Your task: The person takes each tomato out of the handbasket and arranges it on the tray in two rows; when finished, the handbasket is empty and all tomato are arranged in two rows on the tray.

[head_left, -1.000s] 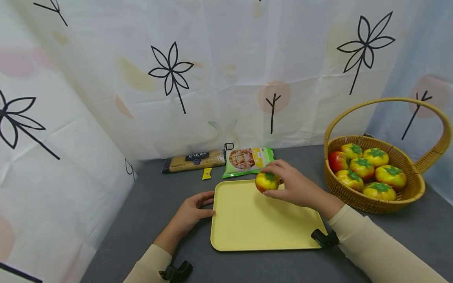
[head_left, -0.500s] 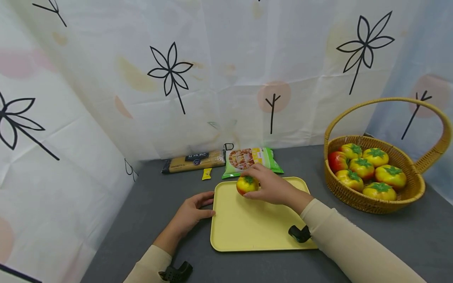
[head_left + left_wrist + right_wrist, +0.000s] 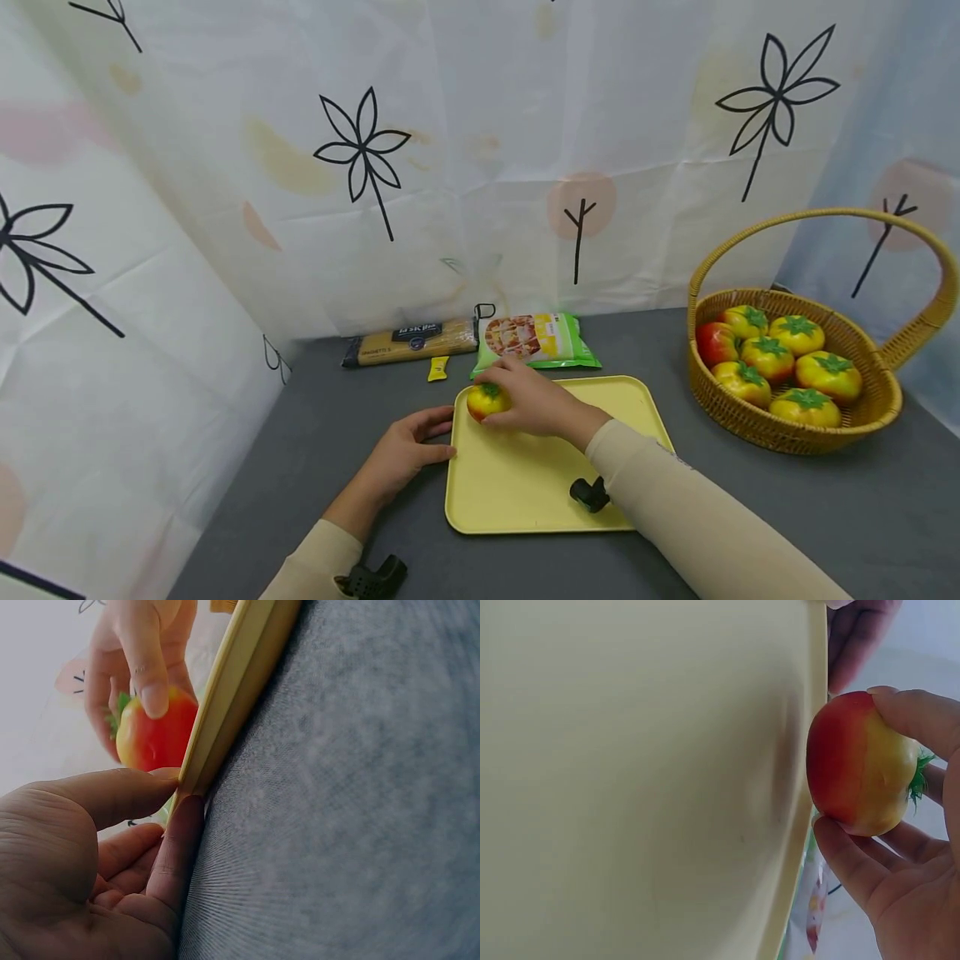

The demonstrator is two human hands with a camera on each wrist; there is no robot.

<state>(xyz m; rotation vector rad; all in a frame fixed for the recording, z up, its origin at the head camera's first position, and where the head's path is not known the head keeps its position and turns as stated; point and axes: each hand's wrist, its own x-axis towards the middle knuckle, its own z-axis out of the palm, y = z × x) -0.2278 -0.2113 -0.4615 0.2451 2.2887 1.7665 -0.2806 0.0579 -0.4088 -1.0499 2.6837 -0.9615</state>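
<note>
My right hand (image 3: 534, 402) holds a red and yellow tomato (image 3: 487, 402) with a green leafy top over the far left corner of the yellow tray (image 3: 540, 492). In the right wrist view, thumb and fingertips pinch the tomato (image 3: 859, 765) from both sides, and a shadow lies on the tray beside it. The left wrist view shows the tomato (image 3: 156, 731) near the rim; whether it touches the tray I cannot tell. My left hand (image 3: 408, 446) is at the tray's left edge. Its thumb and fingers pinch the rim (image 3: 225, 705) in the left wrist view.
A wicker basket (image 3: 795, 437) with a tall handle stands at the right, holding several similar tomatoes (image 3: 828, 375). Behind the tray lie a spaghetti pack (image 3: 416, 342), a small yellow packet (image 3: 438, 368) and a green food bag (image 3: 528, 340). Patterned cloth hangs around the grey table (image 3: 315, 425).
My right hand has carried the tomato leftward across the far side of the tray to its far left corner. The left hand has stayed at the tray's left edge.
</note>
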